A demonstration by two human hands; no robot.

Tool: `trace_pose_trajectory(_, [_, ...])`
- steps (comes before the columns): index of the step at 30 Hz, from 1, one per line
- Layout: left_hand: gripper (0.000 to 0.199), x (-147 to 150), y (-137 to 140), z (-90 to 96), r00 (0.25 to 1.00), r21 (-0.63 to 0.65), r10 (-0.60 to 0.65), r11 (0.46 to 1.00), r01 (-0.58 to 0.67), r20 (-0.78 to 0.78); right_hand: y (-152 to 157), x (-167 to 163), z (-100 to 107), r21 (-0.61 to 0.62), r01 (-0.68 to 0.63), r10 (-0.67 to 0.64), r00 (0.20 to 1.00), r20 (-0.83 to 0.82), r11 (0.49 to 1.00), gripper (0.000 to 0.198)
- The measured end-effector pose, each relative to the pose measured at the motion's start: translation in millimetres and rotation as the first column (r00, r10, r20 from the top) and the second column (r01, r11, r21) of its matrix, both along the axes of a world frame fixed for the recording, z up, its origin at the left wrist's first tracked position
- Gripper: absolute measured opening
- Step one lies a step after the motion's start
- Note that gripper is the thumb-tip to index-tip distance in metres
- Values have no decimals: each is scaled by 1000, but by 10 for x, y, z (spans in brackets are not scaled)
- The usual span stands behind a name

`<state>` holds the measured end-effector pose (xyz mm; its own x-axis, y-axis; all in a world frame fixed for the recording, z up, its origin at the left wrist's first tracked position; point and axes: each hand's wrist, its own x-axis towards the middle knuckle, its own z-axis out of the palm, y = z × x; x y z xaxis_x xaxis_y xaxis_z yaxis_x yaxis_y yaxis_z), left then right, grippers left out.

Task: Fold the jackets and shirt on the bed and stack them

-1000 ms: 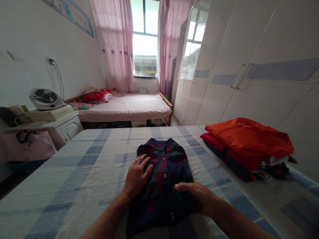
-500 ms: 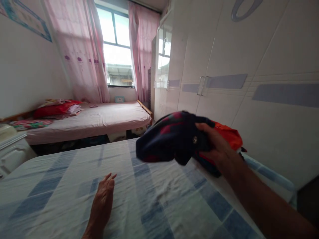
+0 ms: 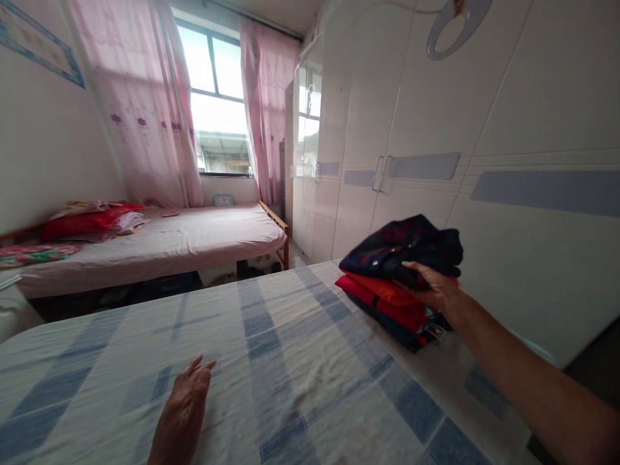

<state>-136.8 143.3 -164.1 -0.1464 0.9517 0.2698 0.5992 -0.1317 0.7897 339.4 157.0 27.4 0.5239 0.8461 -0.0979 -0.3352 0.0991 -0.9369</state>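
Note:
My right hand (image 3: pixel 433 287) grips the near edge of a dark navy folded garment (image 3: pixel 407 242) with dark red patches and metal snap buttons. That garment rests on top of a stack of folded clothes (image 3: pixel 382 298), in which red, orange and dark layers show. The thumb lies over the cloth, while the other fingers are partly hidden at the edge. Over the bed at the lower left, my left hand (image 3: pixel 181 407) holds nothing, its fingers stretched out and a little apart. Beneath both lies a blue and white checked bedsheet (image 3: pixel 217 349).
A white wardrobe (image 3: pixel 431 116) with metal handles lines the right side, close behind the stack. Across the room stands a second bed (image 3: pixel 203 229) with a red pillow (image 3: pixel 92 219). Pink curtains (image 3: pixel 140 97) flank the window (image 3: pixel 217 97). A white cabinet (image 3: pixel 17 310) is at the left edge.
My right hand has moved the navy garment right and down onto the stack of clothes. My left hand has shifted slightly left and lower in view. The camera view has turned a little.

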Motion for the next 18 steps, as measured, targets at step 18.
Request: trace_pose_trajectory(18, [62, 12, -8, 8, 995, -14, -19, 1000, 18, -93, -987, -615, -1185, -311, -155, 347, 476, 808, 938, 24])
